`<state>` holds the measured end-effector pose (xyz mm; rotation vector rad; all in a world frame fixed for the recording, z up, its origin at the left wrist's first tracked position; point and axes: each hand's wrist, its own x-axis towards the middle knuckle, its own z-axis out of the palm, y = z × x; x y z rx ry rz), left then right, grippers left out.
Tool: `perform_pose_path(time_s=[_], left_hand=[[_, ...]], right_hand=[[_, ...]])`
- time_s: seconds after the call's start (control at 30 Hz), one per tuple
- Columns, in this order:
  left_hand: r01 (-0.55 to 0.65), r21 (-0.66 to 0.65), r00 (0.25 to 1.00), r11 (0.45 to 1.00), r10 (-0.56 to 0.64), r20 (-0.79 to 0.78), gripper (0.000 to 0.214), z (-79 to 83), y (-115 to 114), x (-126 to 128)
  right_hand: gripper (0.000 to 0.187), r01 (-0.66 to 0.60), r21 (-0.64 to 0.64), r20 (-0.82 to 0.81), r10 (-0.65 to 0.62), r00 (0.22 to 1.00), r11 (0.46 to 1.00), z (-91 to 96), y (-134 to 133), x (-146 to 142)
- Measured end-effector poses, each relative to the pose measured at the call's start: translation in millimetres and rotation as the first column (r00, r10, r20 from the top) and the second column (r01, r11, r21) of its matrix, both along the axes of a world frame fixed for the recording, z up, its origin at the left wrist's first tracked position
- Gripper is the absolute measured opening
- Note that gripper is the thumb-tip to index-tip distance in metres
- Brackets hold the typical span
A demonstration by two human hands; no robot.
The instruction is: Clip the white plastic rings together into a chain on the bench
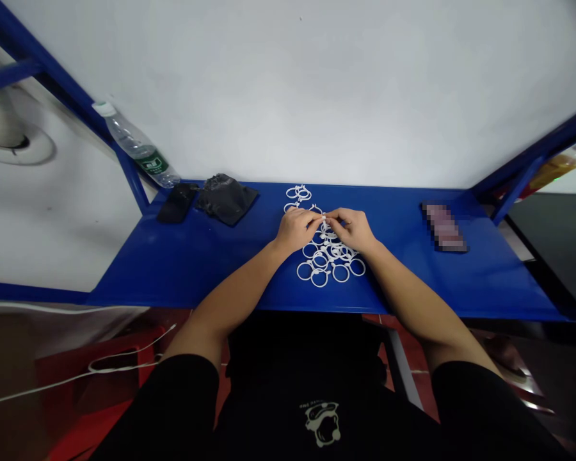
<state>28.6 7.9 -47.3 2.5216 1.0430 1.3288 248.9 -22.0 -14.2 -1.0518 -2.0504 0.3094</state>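
Note:
Both hands meet above a blue table (211, 269), over a pile of white plastic rings (336, 251) with small clasps. My left hand (295, 227) has thumb and fingertips pinched on a small white ring (324, 221). From the other side, my right hand (352, 228) pinches the same piece with thumb and index finger. Fingers cover most of it, so whether its clasp is fastened cannot be seen. Several rings overlap below the hands, toward the table's near edge. A smaller group of white rings (303, 197) lies beyond my left hand, near the wall.
At the back left are a dark pouch (225, 197), a flat black object (177, 202) and a clear bottle (137, 146) leaning on the blue frame. A blurred-out phone-like object (444, 226) lies to the right. Below left stands a red stool (96, 371) with white cables.

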Motion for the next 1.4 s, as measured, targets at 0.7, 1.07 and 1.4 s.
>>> perform_pose_path(time_s=[0.7, 1.07, 1.4], left_hand=[[-0.204, -0.434, 0.927, 0.877, 0.030, -0.373, 0.021, 19.0, -3.4, -2.1], [-0.128, -0.338, 0.986, 0.932, 0.083, -0.145, 0.010, 9.7, 2.2, -0.8], [0.084, -0.176, 0.996, 0.981, -0.084, 0.010, 0.017, 2.7, -2.5, 3.0]], right_hand=[[0.025, 0.108, -0.081, 0.148, -0.095, 0.984, 0.991, -9.8, 21.0, 19.8], [0.034, 0.102, -0.081, 0.140, -0.090, 0.986, 0.992, -24.1, 31.6, 25.4], [0.043, -0.006, -0.197, -0.193, -0.033, 0.981, 0.980, -19.1, 16.8, 8.5]])
